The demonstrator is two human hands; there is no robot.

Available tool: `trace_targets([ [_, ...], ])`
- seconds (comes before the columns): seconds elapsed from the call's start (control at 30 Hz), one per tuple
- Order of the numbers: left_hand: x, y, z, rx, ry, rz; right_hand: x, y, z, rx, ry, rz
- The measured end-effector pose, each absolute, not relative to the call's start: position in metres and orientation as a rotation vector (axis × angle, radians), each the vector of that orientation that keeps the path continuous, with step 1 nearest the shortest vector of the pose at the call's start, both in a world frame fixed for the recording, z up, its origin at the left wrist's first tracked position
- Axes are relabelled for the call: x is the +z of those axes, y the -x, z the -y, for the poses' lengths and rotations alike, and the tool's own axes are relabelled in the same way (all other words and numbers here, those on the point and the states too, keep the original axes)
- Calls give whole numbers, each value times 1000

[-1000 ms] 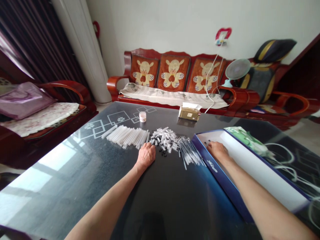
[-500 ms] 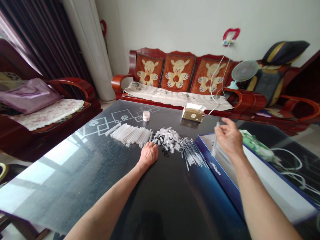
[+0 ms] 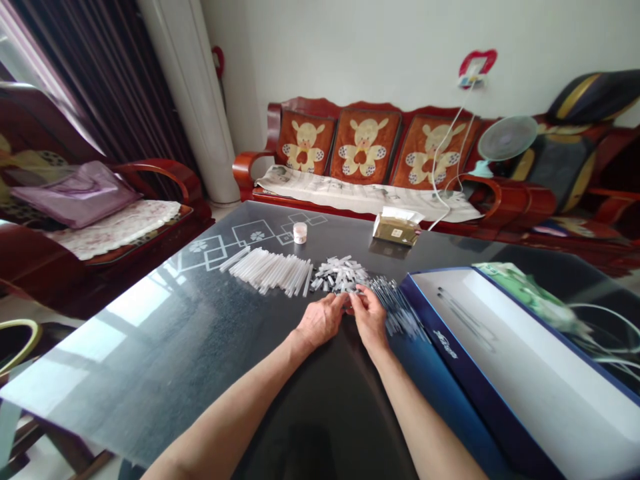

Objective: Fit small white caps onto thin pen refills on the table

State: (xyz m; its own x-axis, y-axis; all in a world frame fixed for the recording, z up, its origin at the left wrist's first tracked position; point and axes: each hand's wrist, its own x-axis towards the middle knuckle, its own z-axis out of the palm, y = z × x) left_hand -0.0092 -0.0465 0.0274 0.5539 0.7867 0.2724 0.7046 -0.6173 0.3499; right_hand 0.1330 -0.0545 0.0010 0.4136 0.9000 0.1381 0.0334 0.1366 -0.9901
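Observation:
My left hand (image 3: 323, 320) and my right hand (image 3: 369, 313) meet at the near edge of a pile of small white and black pieces (image 3: 341, 270). The fingertips of both hands are pinched together and nearly touching. Whatever lies between them is too small and too hidden to make out. Left of the pile, many translucent white tubes (image 3: 270, 270) lie side by side. To its right, partly behind my right hand, is a bundle of thin rods (image 3: 400, 310) with pale lower parts.
A blue-edged box (image 3: 520, 360) with a white inside stands at the right, several slim rods (image 3: 465, 317) in it. Behind it are a green packet (image 3: 520, 287) and white cables. Farther back on the dark table (image 3: 200, 373) stand a small jar (image 3: 300, 233) and a tissue box (image 3: 397, 228).
My right hand has come left from above the box, where it had a clear slender piece, to meet my left hand. My left hand has shifted slightly right. The view has turned a little left.

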Motion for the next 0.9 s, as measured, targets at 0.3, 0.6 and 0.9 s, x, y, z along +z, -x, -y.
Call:
trace_targets([
  [0.3, 9, 5, 32, 850, -2585, -1548, -9, -133, 50, 804, 1321, 1104],
  [0.6, 2, 8, 25, 905, -2560, -1520, -10, -135, 49, 790, 1418, 1154],
  [0.9, 2, 4, 21, 951, -2613, -1501, -10, -138, 48, 773, 1392, 1147],
])
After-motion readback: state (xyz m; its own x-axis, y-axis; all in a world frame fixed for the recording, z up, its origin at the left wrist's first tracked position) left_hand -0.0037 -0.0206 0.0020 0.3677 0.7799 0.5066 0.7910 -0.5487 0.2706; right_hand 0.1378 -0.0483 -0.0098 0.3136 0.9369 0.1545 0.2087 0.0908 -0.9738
